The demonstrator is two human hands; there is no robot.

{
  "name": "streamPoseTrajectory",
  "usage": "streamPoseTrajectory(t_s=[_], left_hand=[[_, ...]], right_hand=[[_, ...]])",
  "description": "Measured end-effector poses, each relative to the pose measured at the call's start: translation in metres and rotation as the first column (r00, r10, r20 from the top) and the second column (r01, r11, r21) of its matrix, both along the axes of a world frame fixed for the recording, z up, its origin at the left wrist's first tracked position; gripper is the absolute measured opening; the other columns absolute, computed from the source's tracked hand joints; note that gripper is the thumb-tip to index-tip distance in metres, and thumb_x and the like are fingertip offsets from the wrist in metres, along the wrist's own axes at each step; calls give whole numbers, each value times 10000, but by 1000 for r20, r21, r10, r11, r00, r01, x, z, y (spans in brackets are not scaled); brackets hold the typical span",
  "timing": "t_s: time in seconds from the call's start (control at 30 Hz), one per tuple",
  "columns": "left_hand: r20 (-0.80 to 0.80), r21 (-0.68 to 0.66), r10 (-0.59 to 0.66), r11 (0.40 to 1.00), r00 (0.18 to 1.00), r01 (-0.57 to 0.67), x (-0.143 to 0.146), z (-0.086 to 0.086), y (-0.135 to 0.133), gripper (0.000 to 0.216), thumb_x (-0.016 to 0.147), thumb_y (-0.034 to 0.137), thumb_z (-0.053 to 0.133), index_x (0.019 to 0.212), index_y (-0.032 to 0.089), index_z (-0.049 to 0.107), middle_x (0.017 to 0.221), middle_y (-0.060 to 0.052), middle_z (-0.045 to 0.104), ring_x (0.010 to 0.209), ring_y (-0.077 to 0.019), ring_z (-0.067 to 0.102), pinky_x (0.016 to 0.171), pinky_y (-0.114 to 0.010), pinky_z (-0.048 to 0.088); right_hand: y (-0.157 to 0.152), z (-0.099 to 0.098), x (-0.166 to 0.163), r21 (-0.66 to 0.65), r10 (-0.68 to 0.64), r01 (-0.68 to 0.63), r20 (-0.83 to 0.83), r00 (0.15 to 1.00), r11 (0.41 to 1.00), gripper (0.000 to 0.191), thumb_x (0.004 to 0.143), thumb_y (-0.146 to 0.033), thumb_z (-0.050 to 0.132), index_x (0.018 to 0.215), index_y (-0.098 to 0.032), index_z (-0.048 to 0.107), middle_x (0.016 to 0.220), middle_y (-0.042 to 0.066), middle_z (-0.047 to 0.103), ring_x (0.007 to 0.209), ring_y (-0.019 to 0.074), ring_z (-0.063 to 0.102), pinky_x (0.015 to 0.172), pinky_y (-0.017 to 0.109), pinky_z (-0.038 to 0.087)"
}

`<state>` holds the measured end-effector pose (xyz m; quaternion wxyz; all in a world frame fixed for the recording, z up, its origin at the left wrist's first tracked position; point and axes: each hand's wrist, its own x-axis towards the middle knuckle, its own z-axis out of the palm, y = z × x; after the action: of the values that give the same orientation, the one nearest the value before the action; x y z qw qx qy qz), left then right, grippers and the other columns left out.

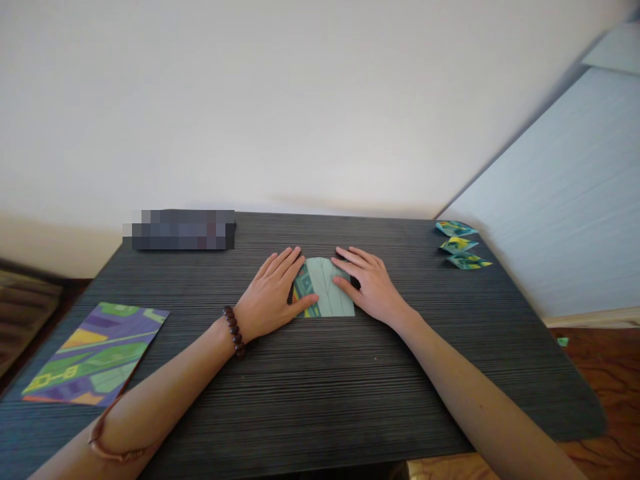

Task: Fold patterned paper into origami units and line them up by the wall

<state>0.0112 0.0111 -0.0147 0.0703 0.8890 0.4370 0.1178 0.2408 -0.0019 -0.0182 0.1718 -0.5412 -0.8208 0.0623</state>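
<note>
A sheet of patterned origami paper lies on the dark table, its pale creased side mostly up. Along its left side a strip shows the green and yellow print, folded over. My left hand rests flat on that left side, fingers stretched out and the thumb across the strip. On the opposite side my right hand lies with its fingers spread, fingertips touching the paper's right part. Neither hand grips anything. The fingers cover the paper's left and right edges in part.
Folded paper pieces stand in a row at the table's back right. A purple and green patterned sheet lies at the left. A blurred dark object sits at the back left, near the wall. The table is dark and ribbed.
</note>
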Motion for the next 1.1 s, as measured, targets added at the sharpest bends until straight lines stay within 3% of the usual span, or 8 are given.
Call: streamPoseTrajectory(t_s=[0.17, 0.3, 0.43, 0.5, 0.63, 0.83, 1.0, 1.1], left_hand=[[164, -65, -34, 997, 986, 46, -3, 3, 3, 561, 810, 510, 526, 1251, 169, 467, 1413, -118, 398, 1350, -282, 261, 1108, -503, 183], [439, -290, 95, 956, 894, 41, -3, 10, 2, 490, 778, 348, 623, 1213, 192, 459, 1122, -85, 625, 1060, -238, 574, 940, -430, 432], [653, -579, 336, 799, 679, 162, -2, 14, 0, 693, 756, 293, 667, 1340, 198, 305, 866, -34, 691, 792, -186, 657, 735, -335, 524], [686, -658, 437, 714, 582, 240, -1, 13, -1, 677, 727, 288, 702, 1298, 176, 355, 872, -42, 699, 792, -187, 667, 736, -330, 534], [648, -747, 517, 572, 559, 338, 1, 13, -4, 374, 742, 309, 687, 1048, 144, 547, 939, -64, 703, 864, -198, 670, 838, -354, 525], [560, -810, 524, 508, 642, 293, 1, 16, -3, 371, 790, 350, 627, 1113, 184, 552, 873, -30, 713, 751, -180, 677, 673, -324, 580], [559, -814, 528, 494, 640, 305, 0, 19, 0, 354, 777, 348, 647, 1082, 184, 576, 858, -26, 710, 732, -167, 674, 644, -288, 583], [521, -850, 564, 414, 641, 326, -2, 22, -1, 322, 827, 389, 585, 1057, 164, 588, 802, -43, 710, 691, -164, 678, 602, -263, 578]], right_hand=[[0, 2, -1, 4, 31, -31, -65, 997, 1000, 358, 907, -402, 442, 1212, -255, 557, 1364, 19, 479, 1292, 227, 368, 1039, 448, 308], [-2, 4, -2, -12, 91, -97, -224, 970, 995, 251, 885, -353, 499, 1098, -255, 590, 1255, 28, 574, 1222, 208, 457, 1021, 428, 344], [-3, 3, -1, -91, 26, -88, -533, 846, 992, 419, 814, -365, 602, 1190, -236, 473, 1014, 44, 646, 957, 191, 606, 878, 387, 462], [-2, 1, 2, -154, -46, -83, -685, 727, 985, 576, 780, -373, 638, 1272, -226, 378, 913, 27, 636, 800, 163, 619, 780, 350, 502], [1, -1, 8, -282, -148, -139, -790, 595, 949, 541, 751, -388, 659, 1218, -218, 445, 829, 3, 618, 688, 137, 595, 672, 302, 509], [-3, 4, 5, -281, -131, -81, -658, 741, 956, 253, 813, -428, 577, 809, -177, 609, 671, 0, 605, 616, 134, 575, 579, 263, 465], [-10, 11, -4, -196, 9, -163, -615, 789, 967, 250, 845, -371, 552, 1019, -203, 616, 849, 13, 664, 724, 148, 620, 648, 263, 489], [-13, 12, -6, -160, 45, -179, -611, 790, 971, 259, 874, -340, 510, 1079, -228, 623, 1001, 19, 677, 831, 161, 640, 721, 274, 508]])
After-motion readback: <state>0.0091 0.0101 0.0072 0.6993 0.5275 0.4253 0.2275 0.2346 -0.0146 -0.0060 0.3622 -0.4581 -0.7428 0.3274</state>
